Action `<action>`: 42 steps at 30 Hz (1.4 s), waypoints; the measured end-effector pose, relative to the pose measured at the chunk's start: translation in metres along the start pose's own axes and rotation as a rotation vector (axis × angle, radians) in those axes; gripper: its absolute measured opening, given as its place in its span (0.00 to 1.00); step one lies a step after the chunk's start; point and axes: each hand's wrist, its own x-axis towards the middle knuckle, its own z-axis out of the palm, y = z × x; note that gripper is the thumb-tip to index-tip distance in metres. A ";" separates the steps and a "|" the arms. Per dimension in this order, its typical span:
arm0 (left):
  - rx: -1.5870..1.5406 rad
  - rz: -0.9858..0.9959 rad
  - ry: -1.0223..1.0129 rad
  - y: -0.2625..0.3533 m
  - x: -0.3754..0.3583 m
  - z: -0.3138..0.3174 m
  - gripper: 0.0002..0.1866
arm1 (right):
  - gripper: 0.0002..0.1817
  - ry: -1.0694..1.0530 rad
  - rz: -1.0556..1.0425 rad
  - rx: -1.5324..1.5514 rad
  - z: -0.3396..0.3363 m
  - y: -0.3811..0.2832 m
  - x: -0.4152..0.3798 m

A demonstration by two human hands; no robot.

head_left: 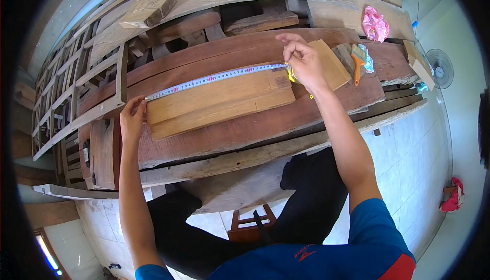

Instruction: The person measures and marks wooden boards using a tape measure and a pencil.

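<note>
A light brown wooden board lies on the reddish plank bench. Along its far edge stretches a white tape measure with black and red numbers. My left hand pinches the tape's end at the board's left corner. At the right end, my right hand grips the tape's yellow case, which the fingers partly cover; its index finger points away from the grip. Just right of that hand lies another light wooden piece.
A paintbrush with an orange handle and a pink crumpled bag lie at the right. A wooden block rests on the far planks. A wooden lattice frame stands at left, a fan far right.
</note>
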 end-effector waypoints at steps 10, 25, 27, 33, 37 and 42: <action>-0.014 0.030 0.001 -0.004 0.002 0.000 0.13 | 0.18 0.040 0.179 0.181 0.005 -0.011 -0.001; -0.055 0.026 0.034 -0.010 0.003 0.004 0.13 | 0.23 -0.189 0.150 -0.376 -0.043 -0.011 -0.024; -0.025 0.050 0.067 -0.015 0.005 0.007 0.14 | 0.31 -0.293 0.053 -0.605 -0.046 -0.008 -0.035; 0.116 0.039 0.133 -0.010 -0.002 0.011 0.18 | 0.36 -0.284 0.017 -0.811 -0.035 -0.006 -0.045; 0.105 0.058 0.127 -0.009 -0.014 0.014 0.21 | 0.36 -0.226 0.018 -0.545 -0.033 -0.022 -0.043; -0.017 0.037 0.127 0.009 -0.025 0.005 0.19 | 0.34 -0.347 -0.060 -0.428 -0.008 -0.065 -0.048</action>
